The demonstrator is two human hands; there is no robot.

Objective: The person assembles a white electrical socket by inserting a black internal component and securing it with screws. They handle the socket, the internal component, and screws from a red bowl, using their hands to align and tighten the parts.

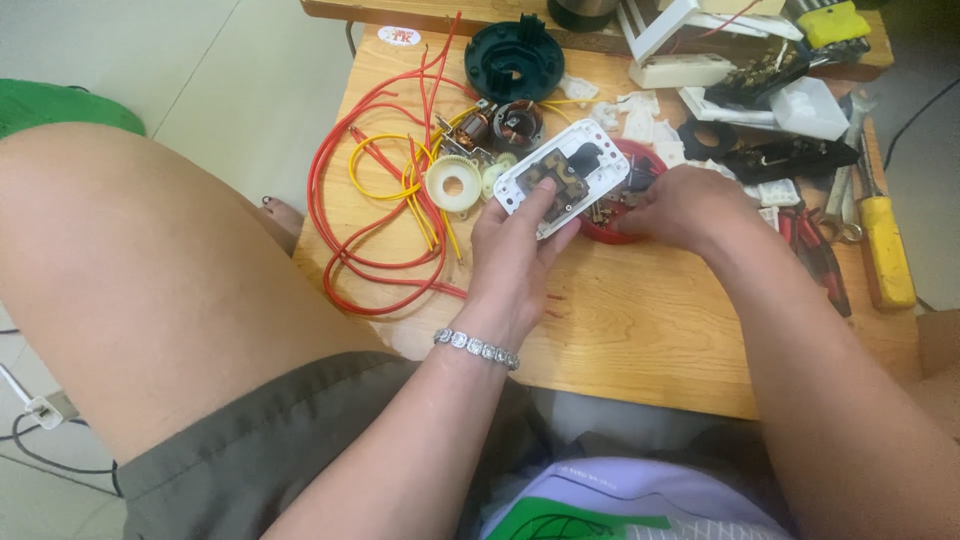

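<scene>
- Your left hand [515,250] held the white switch plate [560,178] at centre frame, tilted, open back toward you, thumb pressed on its lower edge and fingers wrapped behind.
- The plate looked light and stiff, thin plastic; its small metal contacts seemed loose enough to drop out, so the rim was the safe place to hold, as you did.
- Your right hand [680,205] lay just right of the plate, over the red dish [640,160]; fingertips were drawn together, but I could not tell whether they pinched a part.
- Red and yellow wires [385,200] sprawled at left, springy and likely to snag.
- A white gear [452,185] sat just left of the plate.
- A yellow-handled tool [885,250] lay at right edge of the table [640,320].
</scene>
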